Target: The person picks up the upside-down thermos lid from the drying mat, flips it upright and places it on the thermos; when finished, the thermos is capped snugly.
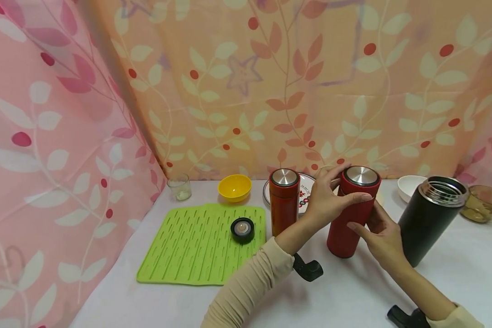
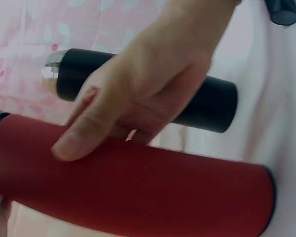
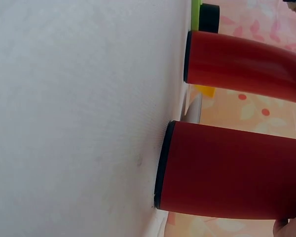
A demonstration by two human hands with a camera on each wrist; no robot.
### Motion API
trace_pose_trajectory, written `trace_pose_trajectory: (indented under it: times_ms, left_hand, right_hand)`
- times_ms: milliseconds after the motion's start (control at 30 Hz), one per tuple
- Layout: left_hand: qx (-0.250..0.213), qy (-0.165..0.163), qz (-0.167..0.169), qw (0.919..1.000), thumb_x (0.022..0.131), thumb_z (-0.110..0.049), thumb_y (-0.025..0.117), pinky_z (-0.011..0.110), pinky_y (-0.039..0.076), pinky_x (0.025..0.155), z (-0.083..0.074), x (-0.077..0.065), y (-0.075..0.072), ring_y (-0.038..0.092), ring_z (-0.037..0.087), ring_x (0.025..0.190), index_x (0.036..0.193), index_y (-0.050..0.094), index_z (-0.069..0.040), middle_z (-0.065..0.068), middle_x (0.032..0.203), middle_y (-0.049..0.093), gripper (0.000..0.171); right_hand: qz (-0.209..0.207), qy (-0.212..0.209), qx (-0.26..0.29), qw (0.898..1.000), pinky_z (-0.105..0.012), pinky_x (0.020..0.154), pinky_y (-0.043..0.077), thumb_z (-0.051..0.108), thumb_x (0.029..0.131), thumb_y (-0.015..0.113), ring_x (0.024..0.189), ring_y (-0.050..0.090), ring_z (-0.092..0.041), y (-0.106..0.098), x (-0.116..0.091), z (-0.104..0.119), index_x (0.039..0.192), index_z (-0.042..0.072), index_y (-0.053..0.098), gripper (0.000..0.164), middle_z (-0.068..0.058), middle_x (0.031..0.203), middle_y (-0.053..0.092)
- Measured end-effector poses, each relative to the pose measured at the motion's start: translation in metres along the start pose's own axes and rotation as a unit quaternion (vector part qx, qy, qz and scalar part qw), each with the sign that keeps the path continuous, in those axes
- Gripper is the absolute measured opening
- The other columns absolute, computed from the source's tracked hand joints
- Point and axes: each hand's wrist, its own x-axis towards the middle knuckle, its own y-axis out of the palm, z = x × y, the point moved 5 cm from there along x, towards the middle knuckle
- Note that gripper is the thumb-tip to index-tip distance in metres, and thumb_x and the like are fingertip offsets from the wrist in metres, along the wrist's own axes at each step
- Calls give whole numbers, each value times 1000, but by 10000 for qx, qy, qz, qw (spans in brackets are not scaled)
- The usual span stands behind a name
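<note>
A dark red thermos flask (image 1: 350, 228) with a silver-topped lid (image 1: 361, 175) stands on the white table, between both hands. My left hand (image 1: 325, 198) holds its upper end, thumb across the near side and fingers behind. Lower on the body, my right hand (image 1: 383, 234) grips it with the thumb in front; the left wrist view also shows this right hand (image 2: 143, 84) round the flask. Just right of it is a black thermos flask (image 1: 432, 223) with an uncovered metal neck. Left of the left hand stands a slimmer orange-red flask (image 1: 284, 205), lid on.
A green drying mat (image 1: 188, 246) bears a black stopper (image 1: 242, 230). Along the back are a small glass (image 1: 180, 187), a yellow bowl (image 1: 235, 188), a patterned plate (image 1: 306, 184) and a white bowl (image 1: 410, 187). An amber glass bowl (image 1: 485, 205) stands far right, before floral curtains.
</note>
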Motion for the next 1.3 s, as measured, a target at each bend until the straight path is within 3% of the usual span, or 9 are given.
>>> trace_pose_trajectory:
  times_ms: [100, 267, 533, 800, 967, 1133, 1300]
  left_hand:
    - [-24, -41, -166, 9999, 66, -16, 82, 13, 41, 95, 2, -3, 3, 43, -3, 108, 131, 50, -15, 4, 115, 46, 73]
    - [168, 92, -151, 9997, 69, -17, 81, 11, 41, 94, 1, -4, 2, 46, -1, 112, 136, 44, -13, 4, 120, 50, 77]
    - [-611, 183, 222, 9977, 78, -8, 72, 14, 38, 100, 6, -6, 1, 51, 6, 117, 130, 39, -5, 8, 128, 49, 61]
    - [18, 148, -192, 9997, 70, -18, 81, 14, 43, 94, 7, -7, 5, 47, 1, 109, 128, 41, -10, 3, 123, 46, 71]
    - [-166, 198, 177, 9995, 74, -14, 76, 13, 42, 93, 8, -4, 2, 47, 0, 107, 130, 45, -9, 6, 117, 48, 64]
    - [174, 276, 689, 9971, 81, -17, 70, 11, 42, 92, 7, 0, -1, 44, 0, 104, 135, 44, -9, 7, 112, 48, 61]
    - [351, 95, 580, 9977, 79, -20, 72, 12, 41, 93, 7, -1, 1, 44, -2, 106, 136, 43, -12, 6, 113, 48, 65]
  right_hand:
    - [14, -10, 23, 10000, -4, 85, 40, 8, 80, 69, 106, 50, 14, 0, 0, 0, 145, 27, 27, 80, 13, 132, 50]
    - [8, 4, 58, 10000, -3, 85, 41, 7, 80, 69, 105, 50, 14, 0, 1, 0, 145, 27, 27, 80, 16, 130, 51]
    - [49, 2, 111, 9999, -3, 84, 41, 6, 81, 68, 105, 49, 14, 0, 3, 2, 145, 26, 27, 79, 14, 129, 52]
    - [28, 105, -25, 9999, -4, 84, 41, 12, 81, 69, 106, 50, 14, 1, 0, -1, 145, 30, 24, 80, 9, 135, 50]
    - [20, 74, 5, 10000, -4, 85, 41, 10, 81, 69, 106, 51, 14, 1, 0, -1, 145, 29, 26, 80, 13, 131, 51]
    - [19, 64, 71, 10000, -4, 85, 41, 9, 80, 69, 106, 51, 13, 1, 1, -1, 145, 29, 27, 80, 14, 130, 52]
    - [28, 81, 83, 9999, -5, 84, 42, 9, 81, 69, 106, 51, 13, 1, 1, 0, 145, 29, 26, 80, 13, 132, 51]
